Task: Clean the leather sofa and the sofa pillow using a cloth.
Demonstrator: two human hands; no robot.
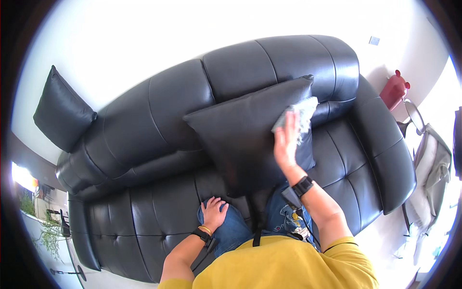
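My right hand (287,139) is spread over a pale grey-white cloth (305,110), pressing it against the upper right part of a black leather cushion (245,133). The cushion leans on the backrest of a black leather sofa (173,112), with its lower corner close to my knees. Part of the cloth is hidden under my fingers. My left hand (214,214) rests on my jeans-clad knee (234,224), fingers a little apart and holding nothing. Both wrists wear black straps with cabled devices.
A second black cushion (63,112) stands on the far left end of the backrest. Past the right armrest (386,151) are a red object with round ears (394,90) and a grey chair with fabric on it (429,173). A green plant (50,234) is at the left.
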